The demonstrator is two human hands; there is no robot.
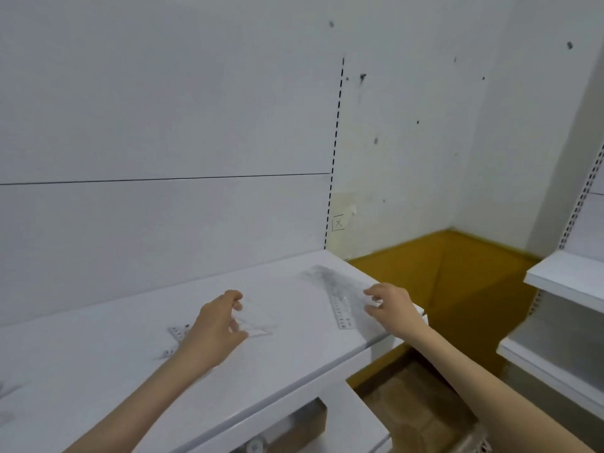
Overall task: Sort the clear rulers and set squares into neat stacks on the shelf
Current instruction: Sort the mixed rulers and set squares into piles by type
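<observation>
From the head camera, a flat white shelf [287,348] runs along a white panelled back wall. The left hand [217,325] pinches a clear plastic triangular set square [258,322] between thumb and fingers, just above or on the shelf surface; which one, I cannot tell. The right hand [390,308] hovers with fingers spread apart, at the near end of a pile of clear plastic rulers [336,295] lying near the shelf's right end. Another clear ruler [175,340] lies partly hidden under the left wrist.
</observation>
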